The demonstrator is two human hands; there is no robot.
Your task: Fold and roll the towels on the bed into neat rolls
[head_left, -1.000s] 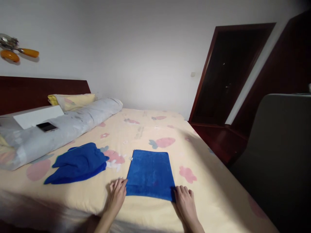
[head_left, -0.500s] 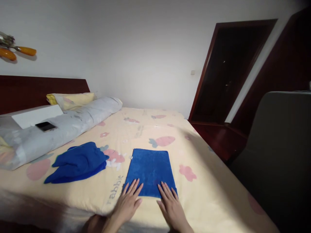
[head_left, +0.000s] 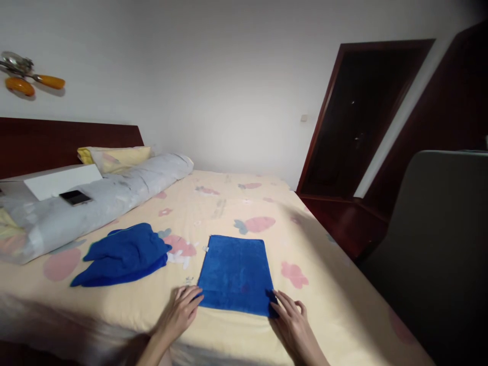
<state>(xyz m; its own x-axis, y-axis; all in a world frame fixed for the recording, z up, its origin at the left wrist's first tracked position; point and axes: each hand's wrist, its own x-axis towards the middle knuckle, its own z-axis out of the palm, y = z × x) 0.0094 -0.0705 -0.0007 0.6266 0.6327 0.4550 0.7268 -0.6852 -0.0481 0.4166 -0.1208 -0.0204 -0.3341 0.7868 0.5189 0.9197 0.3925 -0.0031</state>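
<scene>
A blue towel (head_left: 236, 274) lies flat on the bed in a neat rectangle, with a small white tag on its left edge. My left hand (head_left: 182, 311) is at its near left corner, fingers bent and closed over the edge. At the near right corner, my right hand (head_left: 293, 316) has its fingertips closed on the fabric, which looks slightly raised and dark there. Both thumbs are partly hidden. To the left rests a crumpled pile of blue cloth (head_left: 124, 254), touched by neither hand.
The bed sheet (head_left: 224, 203) is pale yellow with carrot prints. A rolled grey quilt (head_left: 129, 185) lies along the headboard side, bearing a phone (head_left: 75, 197) and a white box (head_left: 63, 181). A dark chair back (head_left: 438, 244) stands right of the bed, near a dark door (head_left: 362, 117).
Both hands have moved apart, from lying flat on the towel's near part to its two near corners, and their fingers have bent. The towel and cloth pile stay in place.
</scene>
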